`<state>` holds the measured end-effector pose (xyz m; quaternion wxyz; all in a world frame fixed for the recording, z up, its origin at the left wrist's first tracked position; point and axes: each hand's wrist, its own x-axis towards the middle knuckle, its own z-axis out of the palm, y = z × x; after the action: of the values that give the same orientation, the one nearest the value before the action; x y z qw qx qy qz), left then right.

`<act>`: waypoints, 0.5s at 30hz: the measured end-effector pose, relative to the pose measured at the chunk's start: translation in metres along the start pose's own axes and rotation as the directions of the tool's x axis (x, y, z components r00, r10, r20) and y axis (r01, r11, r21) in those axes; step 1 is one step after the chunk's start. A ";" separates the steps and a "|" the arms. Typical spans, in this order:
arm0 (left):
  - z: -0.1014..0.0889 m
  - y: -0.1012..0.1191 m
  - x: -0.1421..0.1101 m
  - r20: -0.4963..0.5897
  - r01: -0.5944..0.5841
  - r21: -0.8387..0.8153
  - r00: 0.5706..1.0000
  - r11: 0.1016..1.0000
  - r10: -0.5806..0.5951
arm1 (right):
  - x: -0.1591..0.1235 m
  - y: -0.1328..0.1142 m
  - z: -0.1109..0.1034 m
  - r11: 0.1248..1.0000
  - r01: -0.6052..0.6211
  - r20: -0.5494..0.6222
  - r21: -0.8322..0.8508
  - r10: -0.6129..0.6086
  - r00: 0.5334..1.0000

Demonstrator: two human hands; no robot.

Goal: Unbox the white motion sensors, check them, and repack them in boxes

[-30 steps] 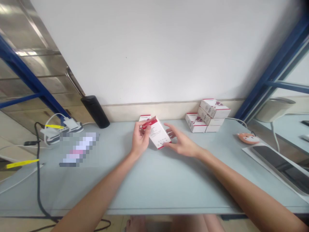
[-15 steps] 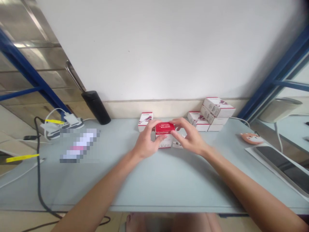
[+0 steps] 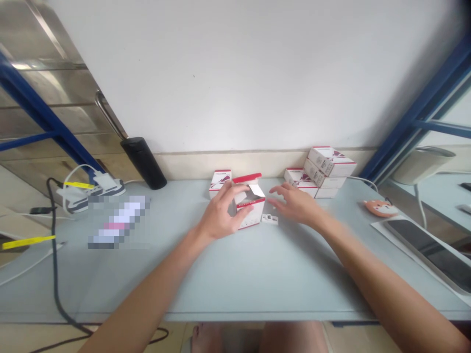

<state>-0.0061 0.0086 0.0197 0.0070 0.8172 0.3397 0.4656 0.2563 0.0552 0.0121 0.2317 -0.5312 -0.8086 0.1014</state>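
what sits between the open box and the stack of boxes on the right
In the head view, the right hand is in that stretch, and a small white piece lies on the table close beside the open box.

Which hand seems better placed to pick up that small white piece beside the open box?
The right hand, I'd judge: it appears free and hovers near the small white piece, while the left hand is holding the open box.
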 end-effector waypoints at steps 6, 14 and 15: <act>0.008 -0.011 -0.003 -0.021 0.167 -0.251 0.984 0.953 -0.178 | 0.004 0.004 -0.006 0.999 -0.021 0.066 -0.049 0.024 0.998; 0.012 0.004 -0.005 -0.074 0.092 -0.084 0.992 0.992 -0.098 | -0.030 -0.075 -0.013 0.741 0.647 -0.622 0.181 -0.424 0.659; 0.013 0.007 -0.005 -0.082 0.042 -0.078 0.995 0.996 -0.048 | -0.033 -0.078 -0.010 0.713 0.688 -0.624 0.140 -0.476 0.620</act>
<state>0.0058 0.0048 0.0112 0.0345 0.7881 0.3400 0.5120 0.2082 -0.0080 0.0441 0.5662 -0.1864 -0.8028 0.0121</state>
